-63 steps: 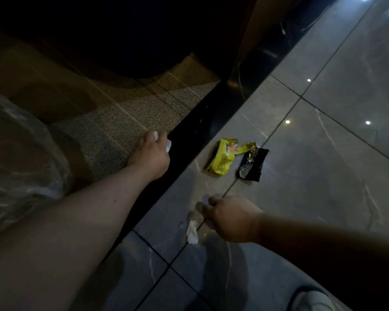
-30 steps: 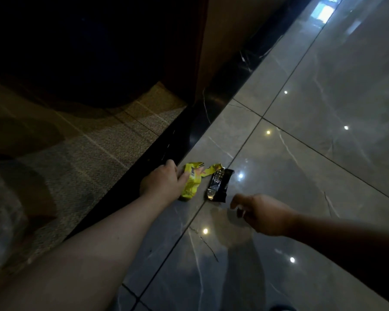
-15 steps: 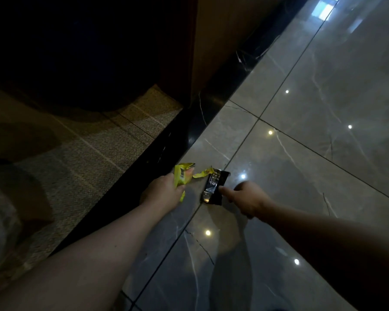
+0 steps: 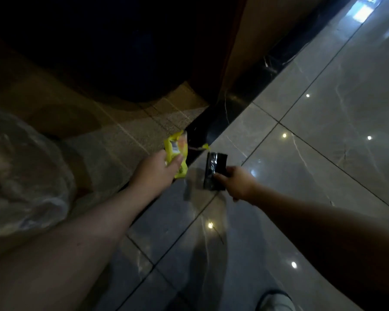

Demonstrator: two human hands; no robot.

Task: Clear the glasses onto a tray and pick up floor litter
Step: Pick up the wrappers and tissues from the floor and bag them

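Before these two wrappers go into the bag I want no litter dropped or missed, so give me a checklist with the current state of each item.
1. Left hand grips the yellow wrapper: ok, thumb pressed across it.
2. Right hand grips the black wrapper: ok, pinched at its edge.
3. Both wrappers off the floor: cannot tell, they look raised.
4. Plastic bag near the left hand: ok, it sits at the left.
5. Bag mouth open: cannot tell, too dim.
6. No other litter on the visible tiles: ok.
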